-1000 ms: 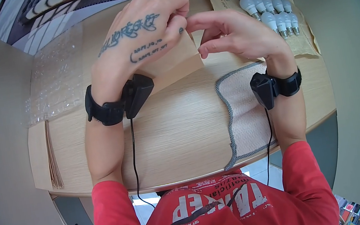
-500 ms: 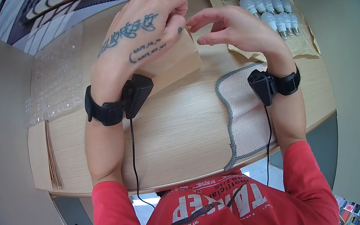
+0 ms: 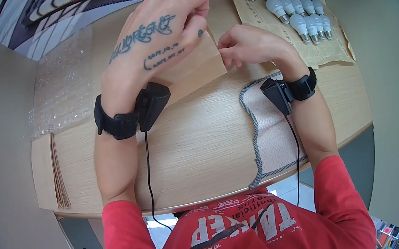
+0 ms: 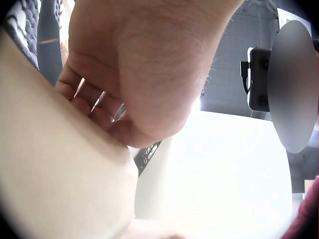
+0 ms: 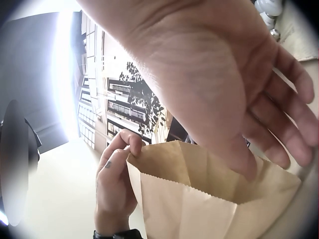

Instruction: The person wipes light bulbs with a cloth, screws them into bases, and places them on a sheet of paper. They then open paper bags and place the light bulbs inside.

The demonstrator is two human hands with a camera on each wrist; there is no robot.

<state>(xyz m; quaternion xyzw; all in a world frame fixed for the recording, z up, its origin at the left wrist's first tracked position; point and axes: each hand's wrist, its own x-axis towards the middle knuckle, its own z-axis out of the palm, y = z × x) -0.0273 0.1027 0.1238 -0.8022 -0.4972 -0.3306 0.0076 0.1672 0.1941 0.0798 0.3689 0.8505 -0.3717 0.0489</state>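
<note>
An open brown paper bag [image 3: 196,71] stands at the far middle of the table, and its zigzag-cut mouth shows in the right wrist view. My left hand [image 3: 160,35], tattooed on its back, is bent over the bag; its curled fingers grip the rim at one side, as the left hand [image 5: 115,179] in the right wrist view shows. At the opposite side, my right hand [image 3: 253,44] has its thumb inside the mouth and its fingers outside, holding the bag wall between them. The bag [image 4: 65,164] fills the left of the left wrist view.
Several white light bulbs [image 3: 295,4] lie in rows on a brown printed paper sheet [image 3: 265,27] at the back right. A light cloth with grey edging [image 3: 274,139] lies near the front. Folded paper bags [image 3: 46,170] stand at left, below clear bubble wrap [image 3: 62,88].
My right hand has moved down and inward, its spread fingers now curled at the bag's edge. The near edge has shifted slightly right. The left hand has stayed in place.
</note>
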